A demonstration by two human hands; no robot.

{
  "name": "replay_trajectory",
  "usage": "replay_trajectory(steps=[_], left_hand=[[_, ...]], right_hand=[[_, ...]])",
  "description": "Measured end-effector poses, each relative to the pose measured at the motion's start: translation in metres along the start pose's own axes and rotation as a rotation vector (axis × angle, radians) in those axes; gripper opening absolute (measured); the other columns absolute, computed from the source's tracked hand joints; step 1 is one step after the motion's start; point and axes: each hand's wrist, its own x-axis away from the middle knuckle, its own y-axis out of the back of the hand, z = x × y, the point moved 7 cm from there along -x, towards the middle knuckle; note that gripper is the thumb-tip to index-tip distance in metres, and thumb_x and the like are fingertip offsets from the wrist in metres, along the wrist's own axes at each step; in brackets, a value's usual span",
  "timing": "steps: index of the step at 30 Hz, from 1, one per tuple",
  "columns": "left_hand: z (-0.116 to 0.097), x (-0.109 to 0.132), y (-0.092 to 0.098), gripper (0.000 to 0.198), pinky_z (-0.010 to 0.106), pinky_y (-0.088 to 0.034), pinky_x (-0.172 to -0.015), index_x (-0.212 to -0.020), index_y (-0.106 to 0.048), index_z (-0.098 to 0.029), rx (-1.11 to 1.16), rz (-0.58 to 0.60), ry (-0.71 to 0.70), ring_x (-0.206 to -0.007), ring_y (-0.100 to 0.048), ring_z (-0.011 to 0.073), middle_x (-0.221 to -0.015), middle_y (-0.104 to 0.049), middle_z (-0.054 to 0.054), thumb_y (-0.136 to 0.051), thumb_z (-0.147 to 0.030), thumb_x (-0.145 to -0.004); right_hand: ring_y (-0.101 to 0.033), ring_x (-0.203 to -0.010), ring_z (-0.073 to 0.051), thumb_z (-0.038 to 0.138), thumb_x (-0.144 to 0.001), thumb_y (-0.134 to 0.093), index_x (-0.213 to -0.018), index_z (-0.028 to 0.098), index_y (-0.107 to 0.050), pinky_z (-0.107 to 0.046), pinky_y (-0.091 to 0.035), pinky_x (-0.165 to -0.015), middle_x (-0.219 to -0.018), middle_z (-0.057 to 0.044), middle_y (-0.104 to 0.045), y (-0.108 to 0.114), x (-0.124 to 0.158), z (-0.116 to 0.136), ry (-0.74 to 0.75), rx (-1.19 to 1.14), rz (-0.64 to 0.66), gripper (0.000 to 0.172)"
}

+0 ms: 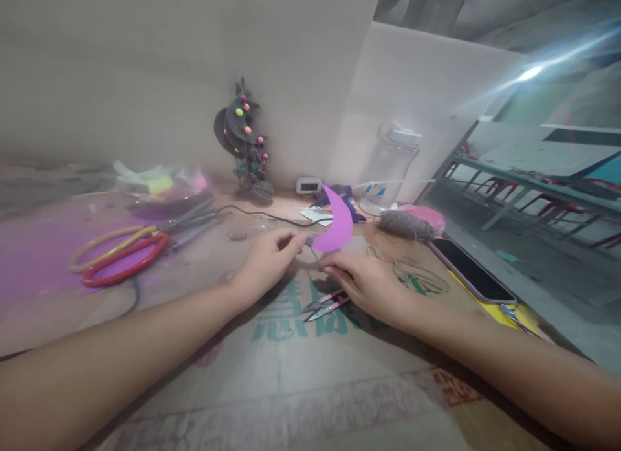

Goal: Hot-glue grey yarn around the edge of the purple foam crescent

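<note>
A purple crescent moon cutout (341, 224) stands up between my hands, its lower left tip covered in grey. My left hand (272, 260) pinches that grey tip between thumb and fingers. Just right of it, my right hand (366, 279) is closed in a pinch below the crescent; a thin strand of grey yarn seems to run into its fingertips. Pink-handled thread snips (326, 305) lie under my right hand, their handles partly hidden by it. A ball of grey yarn (405, 224) lies behind my right hand.
Big scissors (126, 257) with red and yellow handles lie at left, by a plastic bag (160, 182). Behind stand a grey moon ornament (242, 137), a small digital clock (309, 186), a blue glue gun (347, 202) and a clear bottle (388, 173). A phone (473, 270) lies at right.
</note>
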Motion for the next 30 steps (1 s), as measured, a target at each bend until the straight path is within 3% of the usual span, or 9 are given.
replay_trajectory(steps=[5,8,13,20,24,30], left_hand=[[-0.007,0.003,-0.008,0.032,0.024,-0.037,-0.06,-0.069,-0.061,-0.016,-0.066,0.083,-0.021,-0.061,-0.051,0.0141,-0.061,-0.057,-0.002,-0.049,-0.039,-0.089],[-0.011,0.005,-0.012,0.033,0.025,-0.038,-0.062,-0.068,-0.061,-0.015,-0.107,0.138,-0.046,-0.065,-0.054,0.0152,-0.064,-0.06,-0.001,-0.048,-0.038,-0.089],[-0.007,0.011,-0.021,0.037,0.025,-0.039,-0.061,-0.076,-0.064,-0.016,-0.109,0.261,-0.071,-0.067,-0.057,0.0165,-0.069,-0.065,0.0,-0.045,-0.045,-0.091],[-0.002,0.012,-0.022,0.034,0.025,-0.039,-0.06,-0.078,-0.06,-0.017,-0.072,0.283,-0.015,-0.066,-0.059,0.0163,-0.068,-0.066,0.0,-0.044,-0.043,-0.092],[-0.005,0.012,-0.021,0.033,0.025,-0.04,-0.061,-0.078,-0.06,-0.018,-0.043,0.29,0.003,-0.065,-0.059,0.0159,-0.068,-0.067,0.0,-0.044,-0.043,-0.092],[-0.004,0.014,-0.022,0.033,0.025,-0.041,-0.06,-0.079,-0.06,-0.018,-0.036,0.309,0.03,-0.064,-0.06,0.0159,-0.066,-0.067,0.0,-0.044,-0.044,-0.092]], right_hand=[[-0.06,-0.061,-0.013,0.019,-0.096,-0.041,-0.09,0.017,-0.066,-0.024,-0.037,-0.056,-0.069,-0.002,-0.069,-0.002,0.005,0.023,0.267,0.213,-0.067,0.026],[-0.06,-0.06,-0.012,0.021,-0.097,-0.04,-0.09,0.017,-0.066,-0.023,-0.037,-0.055,-0.069,-0.002,-0.07,0.006,0.002,0.033,0.321,0.206,-0.133,0.027],[-0.065,-0.071,-0.013,0.023,-0.096,-0.046,-0.097,0.019,-0.068,-0.022,-0.042,-0.062,-0.084,-0.002,-0.074,0.033,-0.008,0.017,0.17,0.1,-0.213,0.022],[-0.054,-0.057,-0.009,0.026,-0.09,-0.057,-0.088,0.018,-0.068,-0.02,-0.038,-0.055,-0.07,0.001,-0.067,0.045,-0.008,-0.017,-0.012,-0.042,-0.32,0.013],[-0.053,-0.057,-0.01,0.027,-0.091,-0.055,-0.088,0.018,-0.065,-0.021,-0.038,-0.054,-0.067,0.002,-0.063,0.044,-0.004,-0.023,-0.051,-0.088,-0.295,0.014],[-0.055,-0.06,-0.013,0.03,-0.094,-0.046,-0.075,0.018,-0.061,-0.024,-0.037,-0.058,-0.065,-0.001,-0.063,0.04,-0.001,-0.026,-0.097,-0.048,-0.146,0.027]])
